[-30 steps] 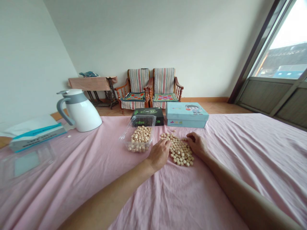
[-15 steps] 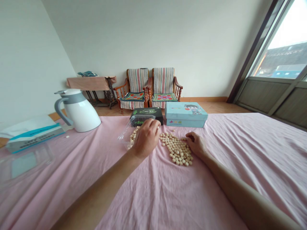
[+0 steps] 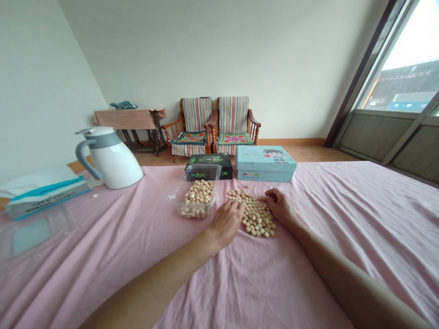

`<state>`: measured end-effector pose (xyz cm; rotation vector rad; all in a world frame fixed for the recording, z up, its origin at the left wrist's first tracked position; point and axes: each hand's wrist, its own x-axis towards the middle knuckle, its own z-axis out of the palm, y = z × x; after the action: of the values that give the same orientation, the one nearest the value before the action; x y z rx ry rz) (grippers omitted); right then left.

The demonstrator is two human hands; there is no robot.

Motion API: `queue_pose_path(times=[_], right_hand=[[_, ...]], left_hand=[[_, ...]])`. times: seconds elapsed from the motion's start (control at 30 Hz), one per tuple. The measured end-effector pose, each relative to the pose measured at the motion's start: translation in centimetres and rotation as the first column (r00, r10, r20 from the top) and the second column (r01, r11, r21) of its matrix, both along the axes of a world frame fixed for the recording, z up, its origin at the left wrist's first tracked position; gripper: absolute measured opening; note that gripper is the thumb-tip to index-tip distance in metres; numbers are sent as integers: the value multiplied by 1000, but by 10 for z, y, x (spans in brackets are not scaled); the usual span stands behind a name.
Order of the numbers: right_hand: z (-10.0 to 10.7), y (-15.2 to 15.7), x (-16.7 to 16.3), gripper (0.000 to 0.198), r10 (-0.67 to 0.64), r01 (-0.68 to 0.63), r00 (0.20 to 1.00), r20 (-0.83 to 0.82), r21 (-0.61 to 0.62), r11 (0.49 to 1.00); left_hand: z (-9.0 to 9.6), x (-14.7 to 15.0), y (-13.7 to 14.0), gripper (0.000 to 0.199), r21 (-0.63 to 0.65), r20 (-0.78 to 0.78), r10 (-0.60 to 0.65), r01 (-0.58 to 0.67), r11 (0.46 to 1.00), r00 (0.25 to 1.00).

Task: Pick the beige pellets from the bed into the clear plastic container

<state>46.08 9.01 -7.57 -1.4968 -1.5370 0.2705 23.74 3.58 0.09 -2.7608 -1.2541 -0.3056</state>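
Observation:
Small round pale pieces, wood-like in colour, lie in a loose pile on the pink cloth. At the pile's left edge is my left hand, its fingers curled down and together over the nearest pieces; what sits under the fingertips is hidden. My right hand rests against the pile's right edge with bent, closed fingers, and I cannot make out anything in them. Left of the pile, a clear plastic tray holds many more of the same pieces. The tray is just beyond my left wrist.
Behind the tray stands a black box, beside a light blue box. A white and grey jug is on the left, near a tissue pack and a clear plastic lid. Two chairs stand beyond the table.
My left hand has moved from over the tray, rightward and nearer to me, down to the pile. The tray and its pieces now show. My right hand has barely moved.

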Motion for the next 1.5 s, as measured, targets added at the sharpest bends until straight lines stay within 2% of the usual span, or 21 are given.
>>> queue_pose_path(times=[0.2,0.37,0.47,0.57,0.7,0.77,0.83,0.87,0.93,1.0,1.07,1.13,1.23,1.5], right_hand=[[0,0,0,15,4,-4,1000,0,2,1000],[1,-1,0,16,1,-1,1000,3,6,1000],[1,0,-1,16,-1,1,1000,-3,7,1000],[0,0,-1,17,-14,14,1000,-9,-1,1000],[0,1,0,16,-21,21,1000,6,-11,1000],[0,1,0,16,-20,21,1000,10,-9,1000],[-1,2,0,15,-18,18,1000,1,-8,1000],[-1,2,0,16,-18,18,1000,-4,-8,1000],[-1,2,0,16,-13,13,1000,-12,-9,1000],[-1,1,0,16,-5,5,1000,-10,-10,1000],[0,0,0,17,2,-2,1000,-7,-8,1000],[1,-1,-1,17,-2,2,1000,-8,-5,1000],[2,-1,-1,17,-7,7,1000,-12,-7,1000],[2,-1,-1,16,-2,2,1000,9,-6,1000]], left_hand=[[-10,-10,14,23,-44,161,16,-9,999,987],[-11,-10,10,23,-56,176,19,-9,998,984],[3,-5,-1,18,9,156,-65,65,998,986],[29,-5,-9,16,163,189,-134,103,981,973],[61,-23,-1,14,370,269,-32,-72,926,963],[71,-34,6,12,443,308,37,-178,879,951],[74,-39,9,11,479,340,51,-219,850,939],[72,-38,8,11,474,346,35,-207,856,938],[65,-31,4,11,403,323,-34,-105,909,946],[51,-19,-3,12,263,260,-115,44,964,959],[35,-9,-8,12,112,177,-165,146,983,970],[20,-2,-11,12,1,103,-161,162,987,982],[6,1,-11,14,-77,67,-120,125,989,991],[-1,2,-14,18,-104,105,-137,148,984,985]])
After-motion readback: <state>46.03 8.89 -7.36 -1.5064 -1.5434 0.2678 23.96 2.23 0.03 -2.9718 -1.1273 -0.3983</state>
